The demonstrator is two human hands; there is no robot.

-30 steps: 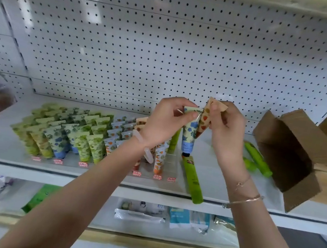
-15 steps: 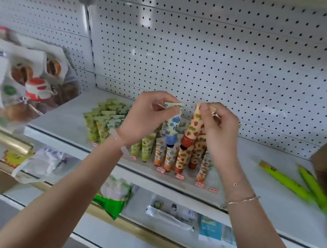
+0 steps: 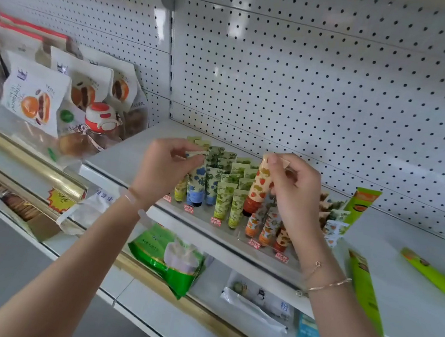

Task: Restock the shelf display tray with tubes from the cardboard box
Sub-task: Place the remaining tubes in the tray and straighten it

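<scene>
Left hand is pinching the crimped top of a blue-flower tube between thumb and fingertips, cap down at the front-left of the clear display tray. Right hand pinches a strawberry tube the same way, over the orange rows. My right palm hides the tubes behind it, and the tray's edges are hard to make out.
</scene>
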